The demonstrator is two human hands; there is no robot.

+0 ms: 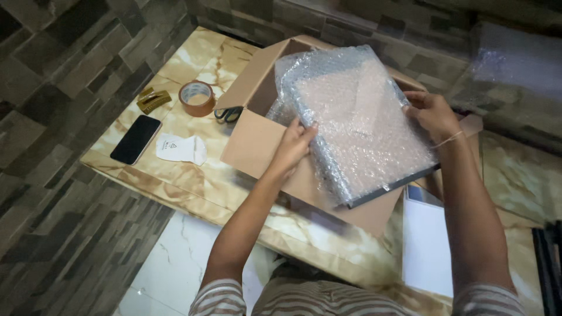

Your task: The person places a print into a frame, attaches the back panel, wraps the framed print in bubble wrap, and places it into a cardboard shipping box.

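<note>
The scissors (228, 113) hide partly behind the box flap (243, 76) (only handles show), and bubble wrap (357, 117) veils the flat item's surface.

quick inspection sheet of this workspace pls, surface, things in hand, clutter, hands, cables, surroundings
surface: low marble-patterned table, beige with brown veins
job's things: flat dark slab wrapped in bubble wrap, tilted, its far end inside the open cardboard box
clutter: roll of brown tape, scissors, black phone, white pouch, gold hair clip, white sheet by the box
grippers: left hand grips the wrapped slab's left edge; right hand grips its right edge
cables: nothing seen
surroundings: dark stone-pattern tiles, more bubble wrap at upper right
</note>
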